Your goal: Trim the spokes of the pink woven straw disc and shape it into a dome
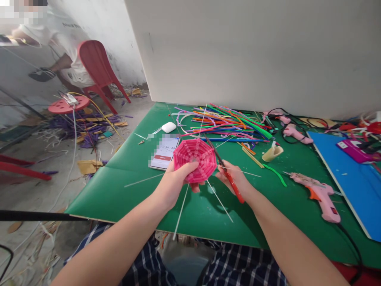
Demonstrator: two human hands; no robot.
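My left hand (181, 174) grips a pink woven pipe-cleaner disc (202, 153), thumb on its face and fingers underneath. Thin pale spokes (219, 200) stick out from the disc's edge on all sides. In my right hand (233, 176) is a pair of scissors (231, 183) with red handles. Its dark blades point up and left, close against the disc's right edge. Whether the blades touch a spoke I cannot tell.
A phone (163, 158) and a white earbud case (168, 127) lie left of a heap of coloured pipe cleaners (226, 123). A pink glue gun (321, 190), a beige cup (272, 153) and a blue board (351, 178) are at right. A person sits on a red chair (97, 63).
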